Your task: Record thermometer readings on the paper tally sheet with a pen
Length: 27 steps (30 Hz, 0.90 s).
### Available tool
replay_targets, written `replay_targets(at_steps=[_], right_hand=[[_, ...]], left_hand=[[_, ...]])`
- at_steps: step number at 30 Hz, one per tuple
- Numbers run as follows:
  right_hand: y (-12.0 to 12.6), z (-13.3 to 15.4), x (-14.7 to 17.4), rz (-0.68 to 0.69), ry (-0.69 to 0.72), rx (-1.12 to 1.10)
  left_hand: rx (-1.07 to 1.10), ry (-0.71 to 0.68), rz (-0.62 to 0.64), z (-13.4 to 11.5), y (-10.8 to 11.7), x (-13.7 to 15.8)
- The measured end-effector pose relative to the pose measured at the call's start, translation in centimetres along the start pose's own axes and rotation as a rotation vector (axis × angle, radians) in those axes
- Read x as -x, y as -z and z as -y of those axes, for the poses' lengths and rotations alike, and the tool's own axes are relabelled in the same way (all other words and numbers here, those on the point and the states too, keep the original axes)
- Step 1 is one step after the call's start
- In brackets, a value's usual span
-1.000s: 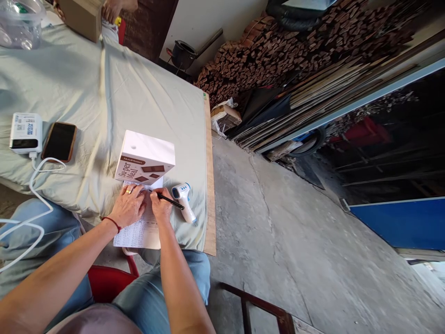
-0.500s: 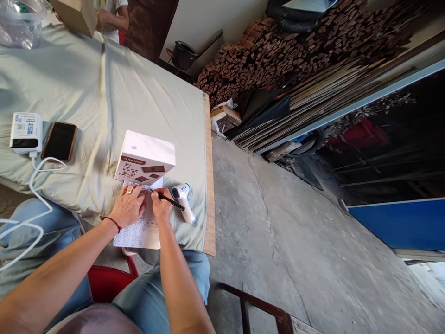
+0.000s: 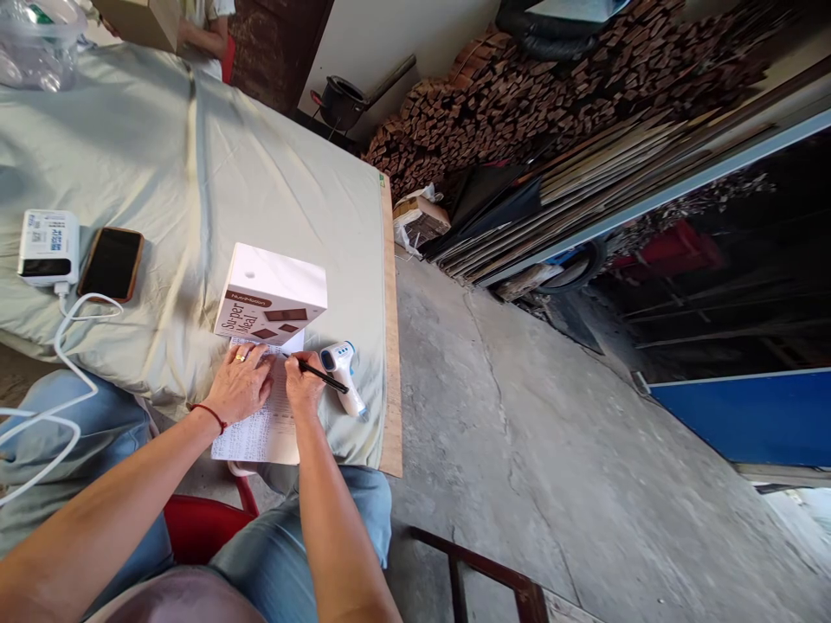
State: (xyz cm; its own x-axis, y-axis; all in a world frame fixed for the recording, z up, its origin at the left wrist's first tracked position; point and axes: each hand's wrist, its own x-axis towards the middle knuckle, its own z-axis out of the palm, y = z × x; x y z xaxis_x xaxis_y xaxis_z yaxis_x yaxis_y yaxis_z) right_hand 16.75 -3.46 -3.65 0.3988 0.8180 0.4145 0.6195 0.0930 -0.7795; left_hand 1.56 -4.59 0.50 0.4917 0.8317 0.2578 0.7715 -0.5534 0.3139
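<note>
My right hand (image 3: 302, 386) grips a black pen (image 3: 324, 374), its tip down on a notebook page (image 3: 250, 439) covered in handwriting. My left hand (image 3: 242, 383), with a ring and a red wrist cord, lies on the page with its fingers stretched out. Just beyond the hands stands a white and brown "Super Meal" box (image 3: 271, 292), covering the page's far end. Right of my right hand lies a white and blue infrared thermometer (image 3: 344, 377), partly behind the pen's back end.
A phone (image 3: 112, 263) and a white power bank (image 3: 48, 247) with a cable lie on the cloth-covered table (image 3: 279, 190). Across it, a person (image 3: 209, 39) is beside a cardboard box (image 3: 144, 21) and a clear plastic tub (image 3: 40, 43). The table's wooden edge (image 3: 392, 346) borders concrete floor.
My right hand and the pen have shifted slightly to the right along the page. My left hand stays put. Across the table, the person's arm and the cardboard box have moved a little.
</note>
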Motion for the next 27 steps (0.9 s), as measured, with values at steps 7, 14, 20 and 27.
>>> replay_targets(at_steps=[7,14,20,27], right_hand=[[0.0,0.0,-0.1,0.018,0.008,0.010],[0.0,0.3,0.0,-0.022,-0.020,-0.018],[2.3,0.8,0.3,-0.242,-0.064,-0.056],[8.8,-3.7,-0.7,-0.074,-0.096,0.267]], left_hand=[[-0.011,0.000,-0.001,0.0,0.0,0.0],[-0.001,0.005,-0.002,-0.1,-0.1,-0.1],[0.220,0.047,-0.138,1.7,0.0,0.5],[0.406,0.372,-0.401,8.0,2.1,-0.8]])
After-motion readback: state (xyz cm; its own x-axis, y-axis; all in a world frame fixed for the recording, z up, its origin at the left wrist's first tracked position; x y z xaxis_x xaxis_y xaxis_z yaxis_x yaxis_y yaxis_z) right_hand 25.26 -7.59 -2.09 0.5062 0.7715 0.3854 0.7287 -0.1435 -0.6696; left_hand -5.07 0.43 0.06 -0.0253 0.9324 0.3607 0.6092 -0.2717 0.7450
